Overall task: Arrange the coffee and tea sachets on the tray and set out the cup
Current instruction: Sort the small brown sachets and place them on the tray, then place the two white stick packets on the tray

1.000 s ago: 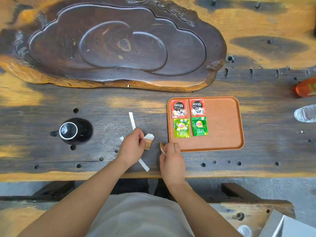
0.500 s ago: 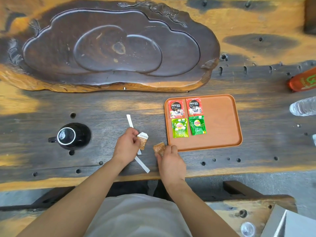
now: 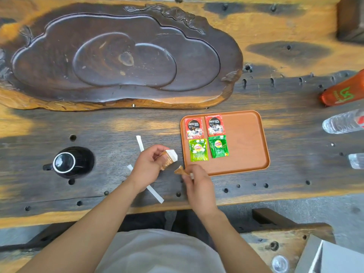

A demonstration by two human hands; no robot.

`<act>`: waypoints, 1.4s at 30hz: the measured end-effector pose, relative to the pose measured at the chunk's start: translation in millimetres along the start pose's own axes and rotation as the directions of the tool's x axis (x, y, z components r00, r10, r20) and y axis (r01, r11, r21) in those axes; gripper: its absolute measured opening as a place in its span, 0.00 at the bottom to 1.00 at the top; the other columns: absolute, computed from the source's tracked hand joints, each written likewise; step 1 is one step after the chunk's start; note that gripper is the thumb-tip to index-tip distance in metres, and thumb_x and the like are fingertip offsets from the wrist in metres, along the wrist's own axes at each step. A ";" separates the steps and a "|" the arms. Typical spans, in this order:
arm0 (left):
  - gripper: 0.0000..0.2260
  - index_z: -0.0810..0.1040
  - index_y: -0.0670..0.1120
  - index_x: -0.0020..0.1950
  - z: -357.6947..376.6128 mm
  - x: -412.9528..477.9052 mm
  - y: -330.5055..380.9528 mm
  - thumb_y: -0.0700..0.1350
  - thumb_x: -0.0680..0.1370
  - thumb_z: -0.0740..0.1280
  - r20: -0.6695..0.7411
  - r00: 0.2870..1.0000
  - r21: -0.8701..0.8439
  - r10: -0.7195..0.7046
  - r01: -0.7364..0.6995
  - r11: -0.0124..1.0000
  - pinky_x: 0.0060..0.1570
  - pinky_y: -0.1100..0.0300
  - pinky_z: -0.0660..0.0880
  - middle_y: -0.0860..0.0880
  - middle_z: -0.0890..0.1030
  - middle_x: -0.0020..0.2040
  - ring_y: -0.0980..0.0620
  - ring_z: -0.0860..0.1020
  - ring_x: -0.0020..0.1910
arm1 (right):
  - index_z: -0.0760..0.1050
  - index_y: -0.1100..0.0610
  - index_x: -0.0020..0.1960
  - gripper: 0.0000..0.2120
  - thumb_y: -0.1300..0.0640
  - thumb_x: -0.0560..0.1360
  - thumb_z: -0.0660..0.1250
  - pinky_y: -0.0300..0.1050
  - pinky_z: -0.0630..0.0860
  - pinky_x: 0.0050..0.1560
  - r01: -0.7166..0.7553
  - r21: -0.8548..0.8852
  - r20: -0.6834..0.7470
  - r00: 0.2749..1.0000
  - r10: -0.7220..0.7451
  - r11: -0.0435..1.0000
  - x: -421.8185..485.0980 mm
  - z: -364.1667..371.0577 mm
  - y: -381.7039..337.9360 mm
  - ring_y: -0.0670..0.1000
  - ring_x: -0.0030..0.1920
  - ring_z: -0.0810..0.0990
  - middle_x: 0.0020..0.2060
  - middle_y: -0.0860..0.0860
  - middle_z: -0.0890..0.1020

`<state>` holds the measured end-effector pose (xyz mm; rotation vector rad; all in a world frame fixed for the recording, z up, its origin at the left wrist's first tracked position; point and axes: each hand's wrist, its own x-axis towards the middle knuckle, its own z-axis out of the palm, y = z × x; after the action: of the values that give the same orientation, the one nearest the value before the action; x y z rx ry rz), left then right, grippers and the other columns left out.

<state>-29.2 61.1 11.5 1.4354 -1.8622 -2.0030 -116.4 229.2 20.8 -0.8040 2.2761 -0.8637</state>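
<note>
Four sachets (image 3: 206, 137) already sit in a square on the orange tray (image 3: 246, 142) | left hand (image 3: 146, 167) grips a brown-white packet (image 3: 169, 159), right hand (image 3: 197, 181) pinches a smaller brown one (image 3: 180, 170) | tray's just up-right of both, right hand nearer | cup (image 3: 69, 162) far left on the tabletop (image 3: 110, 127), so lefty's job I'd guess
</note>
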 end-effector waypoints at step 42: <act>0.09 0.75 0.45 0.45 -9.0 -56.3 -43.8 0.49 0.78 0.69 -0.572 0.820 0.459 0.031 0.289 0.840 0.47 0.54 0.68 0.47 0.76 0.45 0.44 0.75 0.49 | 0.75 0.56 0.48 0.08 0.51 0.79 0.66 0.47 0.72 0.38 0.215 -0.311 0.256 0.957 -0.137 0.926 56.1 2.9 -22.2 0.56 0.43 0.79 0.43 0.52 0.80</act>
<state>31.5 99.7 9.7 2.0496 -2.1242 -0.9065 -144.0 175.5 18.6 -1.2120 2.1919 -0.4277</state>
